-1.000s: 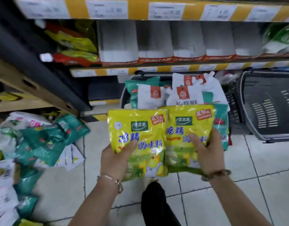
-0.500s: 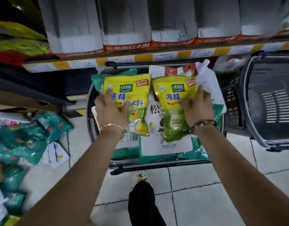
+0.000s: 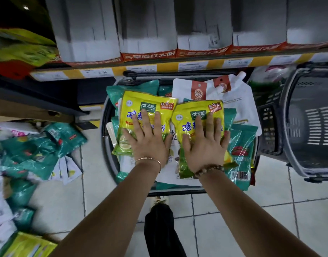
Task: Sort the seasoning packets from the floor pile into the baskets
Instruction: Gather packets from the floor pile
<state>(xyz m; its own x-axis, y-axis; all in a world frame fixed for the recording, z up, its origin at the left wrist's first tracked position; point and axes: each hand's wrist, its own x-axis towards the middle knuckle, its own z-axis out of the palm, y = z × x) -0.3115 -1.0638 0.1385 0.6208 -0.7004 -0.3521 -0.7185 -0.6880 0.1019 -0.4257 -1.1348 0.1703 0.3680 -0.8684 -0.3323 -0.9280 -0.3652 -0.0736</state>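
Basket (image 3: 178, 192): yellow packets (image 3: 141, 110) (image 3: 189, 119) under flat hands (image 3: 150, 143) (image 3: 205, 149)

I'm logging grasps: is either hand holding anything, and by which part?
Nothing is gripped. The left hand presses flat on the middle of the left yellow plastic seasoning packet, the right hand likewise on the right yellow plastic seasoning packet.

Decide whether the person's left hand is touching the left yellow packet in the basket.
Touching. The head view shows the left hand lying flat on the left yellow packet, straight fingers pressed against its front.
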